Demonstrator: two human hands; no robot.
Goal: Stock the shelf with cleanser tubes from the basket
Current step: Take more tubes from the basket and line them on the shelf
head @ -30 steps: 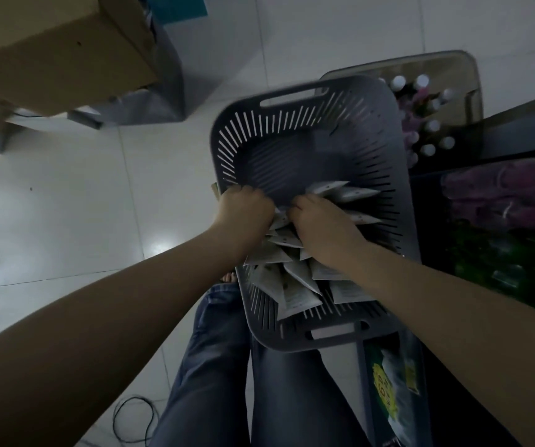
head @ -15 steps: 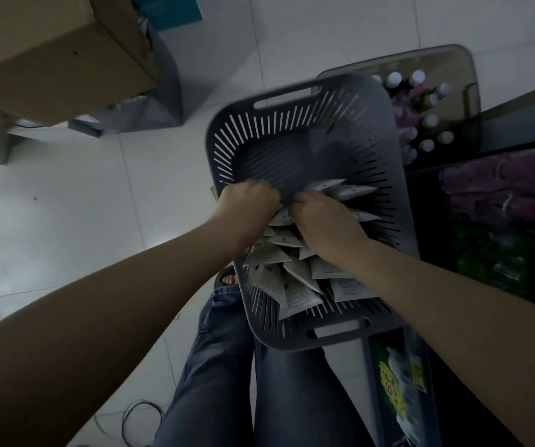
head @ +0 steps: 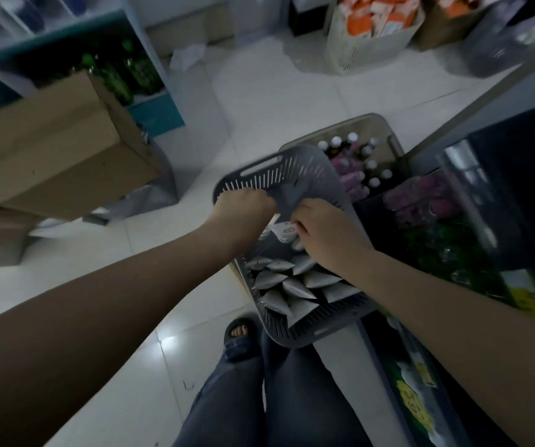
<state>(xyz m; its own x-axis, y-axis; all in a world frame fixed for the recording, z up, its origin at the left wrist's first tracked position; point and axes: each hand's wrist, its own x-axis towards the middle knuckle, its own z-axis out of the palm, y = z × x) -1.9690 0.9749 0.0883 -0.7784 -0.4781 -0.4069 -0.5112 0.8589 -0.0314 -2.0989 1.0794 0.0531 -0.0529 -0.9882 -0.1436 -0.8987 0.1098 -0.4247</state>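
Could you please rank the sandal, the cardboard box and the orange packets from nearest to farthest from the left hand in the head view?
From the left hand:
1. Sandal, on the floor below the hand, beside the grey basket.
2. Cardboard box, off to the left by the shelves.
3. Orange packets, in a bin at the far top.

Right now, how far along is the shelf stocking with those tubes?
Early or midway, it seems. Done: the far half of the grey basket is bare, though no stocked tubes show on a shelf. In hand: the left hand and right hand are closed around a bunch of tubes. Left: a layer of cleanser tubes fills the basket's near half.
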